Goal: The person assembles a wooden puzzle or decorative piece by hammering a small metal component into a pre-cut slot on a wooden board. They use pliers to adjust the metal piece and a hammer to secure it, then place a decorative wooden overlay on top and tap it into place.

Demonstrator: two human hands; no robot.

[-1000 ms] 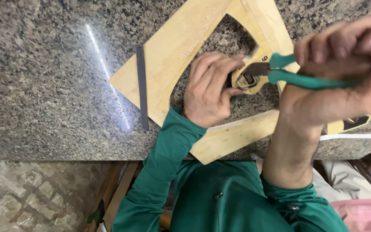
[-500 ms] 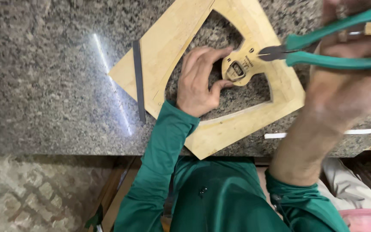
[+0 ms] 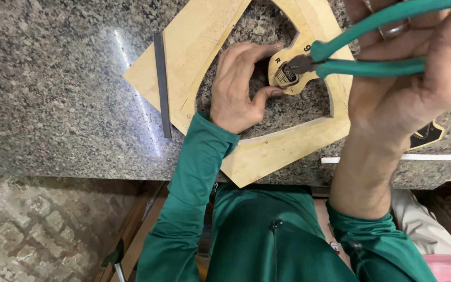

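Pliers, green-handled (image 3: 371, 57), squeezed in right hand (image 3: 408, 83), nose left onto small metal badge (image 3: 286, 77) on pale wooden cutout frame (image 3: 267, 151). Left hand (image 3: 238, 89) beside badge, fingers curled, pinning frame to speckled granite worktop (image 3: 53, 94).

The person wears a dark green long-sleeved top with a zip (image 3: 274, 225) down the front. The left sleeve (image 3: 194, 183) reaches the wrist; the right sleeve (image 3: 377, 235) is pushed up the forearm.
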